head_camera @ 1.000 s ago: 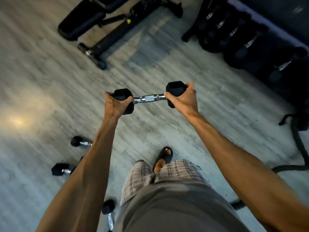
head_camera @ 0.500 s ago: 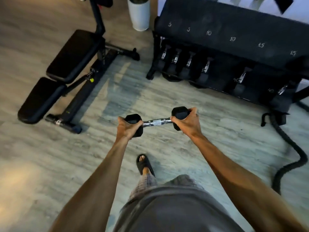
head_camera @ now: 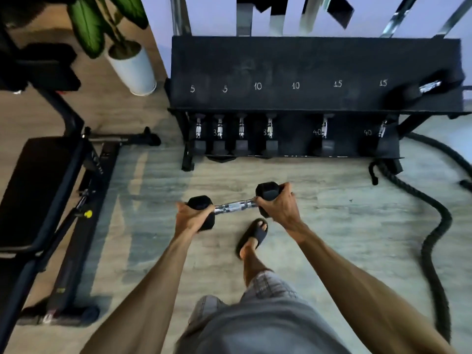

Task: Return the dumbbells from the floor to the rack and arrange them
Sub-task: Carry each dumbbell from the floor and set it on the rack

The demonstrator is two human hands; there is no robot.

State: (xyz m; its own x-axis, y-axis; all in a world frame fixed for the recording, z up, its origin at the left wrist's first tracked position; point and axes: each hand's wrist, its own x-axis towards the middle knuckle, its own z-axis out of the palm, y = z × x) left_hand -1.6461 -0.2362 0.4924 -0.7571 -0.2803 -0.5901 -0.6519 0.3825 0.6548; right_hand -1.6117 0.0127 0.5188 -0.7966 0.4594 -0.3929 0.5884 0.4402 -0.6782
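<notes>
I hold one black hex dumbbell (head_camera: 233, 207) with a chrome handle level in front of me, above the floor. My left hand (head_camera: 191, 217) grips its left head and my right hand (head_camera: 279, 207) grips its right head. Ahead stands the black dumbbell rack (head_camera: 301, 70). Its top shelf carries chalked numbers 5, 5, 10, 10, 15, 15 and one dumbbell (head_camera: 425, 88) lying at its far right. Several dumbbells (head_camera: 240, 135) stand on the lower shelf.
A black weight bench (head_camera: 38, 190) fills the left side. A white planter (head_camera: 132, 69) with a green plant stands left of the rack. A thick black battle rope (head_camera: 434, 226) snakes over the wooden floor at the right. My sandalled foot (head_camera: 252, 236) is under the dumbbell.
I have walked toward the rack with the dumbbell held in both hands. The rack is now closer and seen square on. The dumbbells on the floor have left the view.
</notes>
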